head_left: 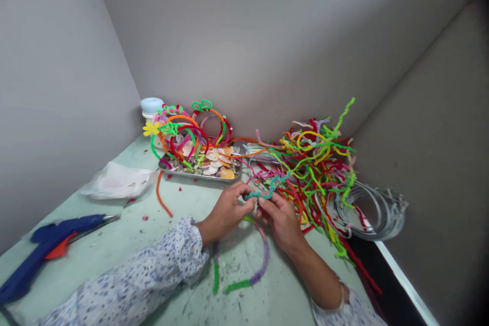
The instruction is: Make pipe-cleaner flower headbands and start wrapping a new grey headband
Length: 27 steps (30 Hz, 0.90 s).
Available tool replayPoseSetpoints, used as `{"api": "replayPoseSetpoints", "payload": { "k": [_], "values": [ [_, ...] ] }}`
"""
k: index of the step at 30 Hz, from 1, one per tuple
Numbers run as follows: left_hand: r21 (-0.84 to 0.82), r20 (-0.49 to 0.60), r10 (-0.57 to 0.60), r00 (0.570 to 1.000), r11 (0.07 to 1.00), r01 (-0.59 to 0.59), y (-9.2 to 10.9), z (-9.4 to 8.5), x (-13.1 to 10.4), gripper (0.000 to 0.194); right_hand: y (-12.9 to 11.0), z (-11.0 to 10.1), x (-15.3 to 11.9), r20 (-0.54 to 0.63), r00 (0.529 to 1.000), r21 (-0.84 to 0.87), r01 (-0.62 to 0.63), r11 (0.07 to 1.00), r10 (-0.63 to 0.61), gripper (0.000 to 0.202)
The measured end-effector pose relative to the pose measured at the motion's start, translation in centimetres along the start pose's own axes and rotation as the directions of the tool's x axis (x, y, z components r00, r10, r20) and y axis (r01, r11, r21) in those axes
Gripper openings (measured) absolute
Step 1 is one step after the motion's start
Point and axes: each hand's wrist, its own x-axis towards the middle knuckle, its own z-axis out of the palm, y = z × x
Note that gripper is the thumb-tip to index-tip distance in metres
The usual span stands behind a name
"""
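Note:
Near the middle of the table, my left hand (232, 210) pinches one end of a teal pipe cleaner (272, 186), which is twisted into small loops there. Close beside it, my right hand (280, 219) has its thumb and fingers closed on the same teal piece. The free end of the teal piece sticks out wavy to the upper right. Under my hands lies a headband (265, 254) wrapped in purple, pink and green, its two green ends toward me. Part of its top is hidden by my left hand.
A metal tray (198, 177) of shells stands behind, with colourful wrapped hoops over it. Tangled pipe cleaners (317, 163) and grey wire hoops (376, 211) lie right. On the left are a blue glue gun (57, 244), a plastic bag (118, 182) and a blue-lidded jar (152, 106).

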Motion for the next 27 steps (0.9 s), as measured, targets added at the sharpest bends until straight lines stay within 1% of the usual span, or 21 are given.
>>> {"api": "replayPoseSetpoints", "payload": {
  "k": [4, 7, 9, 10, 11, 12, 13, 14, 15, 16, 17, 19, 21, 23, 25, 27],
  "values": [
    [-0.028, -0.017, -0.077, 0.997, 0.997, 0.077, -0.3, 0.1, 0.1, 0.01, -0.1, 0.3, -0.1, -0.071, 0.996, 0.002, 0.052, 0.999, -0.051, 0.022],
    [-0.087, 0.012, -0.114, 0.993, 0.99, 0.115, -0.4, 0.1, 0.1, 0.013, -0.1, 0.4, 0.0, -0.111, 0.989, -0.032, 0.094, 0.995, -0.097, 0.024],
    [-0.182, 0.046, -0.161, 0.986, 0.969, 0.167, -0.6, 0.2, 0.2, 0.016, 0.0, 0.3, 0.1, -0.116, 0.987, -0.109, 0.099, 0.989, -0.111, 0.028],
    [-0.236, 0.062, -0.192, 0.979, 0.951, 0.201, -0.8, 0.2, 0.3, 0.018, 0.0, 0.3, 0.1, -0.132, 0.982, -0.17, 0.114, 0.979, -0.137, 0.027],
    [-0.281, 0.069, -0.223, 0.972, 0.931, 0.233, -1.0, 0.3, 0.4, 0.019, -0.1, 0.2, 0.1, -0.161, 0.968, -0.249, 0.15, 0.957, -0.194, 0.026],
    [-0.305, 0.068, -0.25, 0.966, 0.917, 0.259, -1.1, 0.3, 0.5, 0.02, -0.1, 0.2, 0.0, -0.188, 0.94, -0.347, 0.207, 0.915, -0.284, 0.022],
    [-0.323, 0.067, -0.273, 0.96, 0.904, 0.28, -1.3, 0.3, 0.5, 0.02, -0.2, 0.1, 0.0, -0.193, 0.898, -0.457, 0.274, 0.846, -0.395, 0.018],
    [-0.334, 0.064, -0.292, 0.954, 0.895, 0.296, -1.4, 0.4, 0.6, 0.021, -0.2, 0.0, -0.1, -0.166, 0.843, -0.565, 0.344, 0.75, -0.512, 0.013],
    [-0.345, 0.063, -0.305, 0.95, 0.887, 0.307, -1.5, 0.4, 0.6, 0.021, -0.3, -0.1, -0.1, -0.106, 0.784, -0.659, 0.405, 0.634, -0.611, 0.01],
    [-0.359, 0.065, -0.313, 0.948, 0.879, 0.314, -1.5, 0.4, 0.7, 0.021, -0.3, -0.2, -0.1, -0.024, 0.731, -0.733, 0.451, 0.51, -0.682, 0.012],
    [-0.373, 0.068, -0.317, 0.946, 0.872, 0.318, -1.5, 0.4, 0.7, 0.021, -0.3, -0.4, -0.1, 0.059, 0.688, -0.786, 0.479, 0.391, -0.724, 0.015],
    [-0.396, 0.077, -0.318, 0.945, 0.86, 0.321, -1.2, 0.4, 0.7, 0.021, -0.3, -0.8, 0.0, 0.188, 0.63, -0.848, 0.491, 0.199, -0.754, 0.022],
    [-0.406, 0.09, -0.322, 0.942, 0.852, 0.33, -0.9, 0.4, 0.6, 0.02, -0.3, -1.2, 0.1, 0.268, 0.605, -0.883, 0.465, 0.059, -0.75, 0.024],
    [-0.405, 0.099, -0.339, 0.936, 0.845, 0.349, -0.5, 0.3, 0.6, 0.021, -0.3, -1.6, 0.2, 0.331, 0.59, -0.894, 0.446, -0.045, -0.736, 0.024],
    [-0.399, 0.107, -0.367, 0.924, 0.835, 0.378, -0.3, 0.3, 0.6, 0.021, -0.4, -1.7, 0.1, 0.385, 0.583, -0.892, 0.436, -0.124, -0.715, 0.023],
    [-0.391, 0.118, -0.388, 0.914, 0.828, 0.402, -0.4, 0.3, 0.6, 0.021, -0.6, -1.7, 0.0, 0.427, 0.59, -0.883, 0.436, -0.175, -0.685, 0.023]
  ]
}}
